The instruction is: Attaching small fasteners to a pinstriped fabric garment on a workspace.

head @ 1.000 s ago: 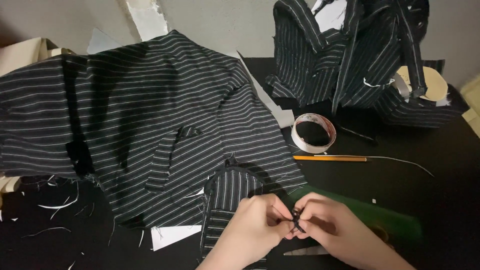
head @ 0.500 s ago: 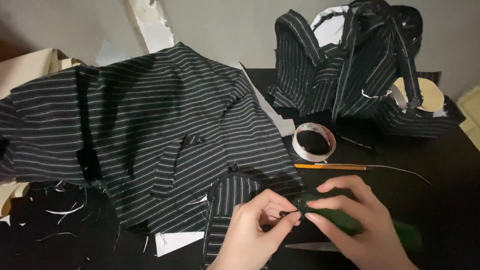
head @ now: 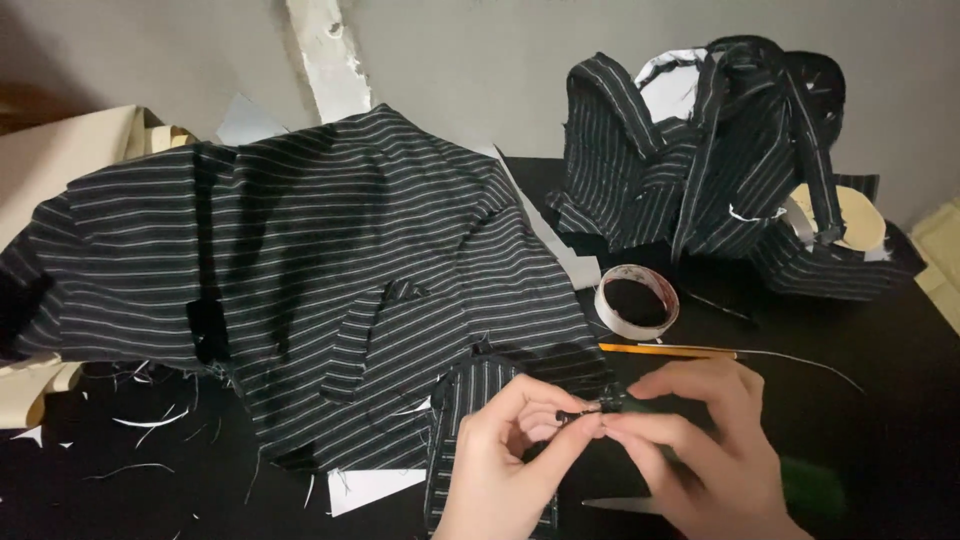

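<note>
While both hands work at the bottom centre of the frame, a black bench [head: 880,400] carries everything in view. Largest is a black cloth with thin white stripes [head: 300,280], spread in folds from the left edge to the middle. At the upper right stands a bundled heap of the same striped cloth [head: 700,170], with white paper showing at its top and straps hanging over it. Cream paper sheets [head: 60,170] lie at the upper left, partly under the spread cloth. A narrow striped strip of fabric [head: 470,400] reaches down from the big cloth toward the hands. Right of centre sits a white roll of tape [head: 637,300], and just below it a thin orange pencil [head: 665,351] lies flat. White thread scraps [head: 140,420] are scattered at the lower left.

The left hand [head: 500,470] and the right hand [head: 700,450] meet fingertip to fingertip, both pinched closed on a small black piece [head: 590,408] held between them, just above the strip's lower end. What the piece is cannot be told.
</note>
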